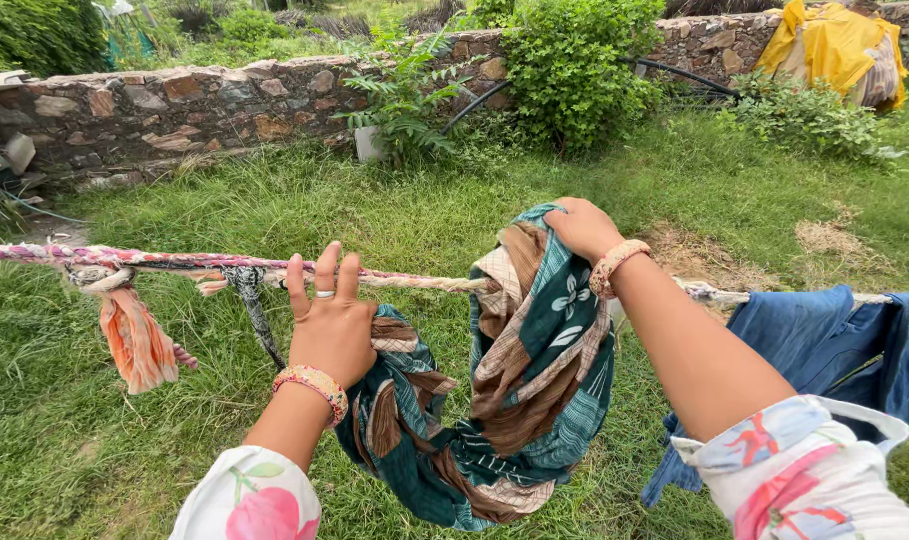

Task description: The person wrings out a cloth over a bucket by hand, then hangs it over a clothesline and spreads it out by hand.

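Two hands: both up at a clothesline, floral sleeves at the bottom edge, beaded bangle on each wrist.
Left hand (332,318): fingers hooked over the rope line (414,283), ring on one finger; grip curled round the rope, and the cloth's edge sits against the palm side, can't tell if it is pinched too.
Right hand (584,228): on top of the bunched cloth at the line, fingers closed down into the fabric; grip shut on the cloth.
Green and brown cloth (534,370): dark green with brown and cream stripes and white leaf print; draped over the rope between the hands, sagging in a loop below it, off the grass.
Rope line: twisted rag rope, pink and white, running left to right across the view.
Orange rag (134,340): tied on the rope at left, hanging down, well apart from the left hand.
Dark knotted strip (254,310): hangs off the rope just left of the left hand.
Blue garment (824,340): hung on the line at right, just beside the right forearm.
Grass (94,430): long, green, under everything.
Stone wall (204,100): rough, low, across the back.
Bush (574,60): against the wall, centre.
Yellow cloth (834,45): draped over the wall, far right.
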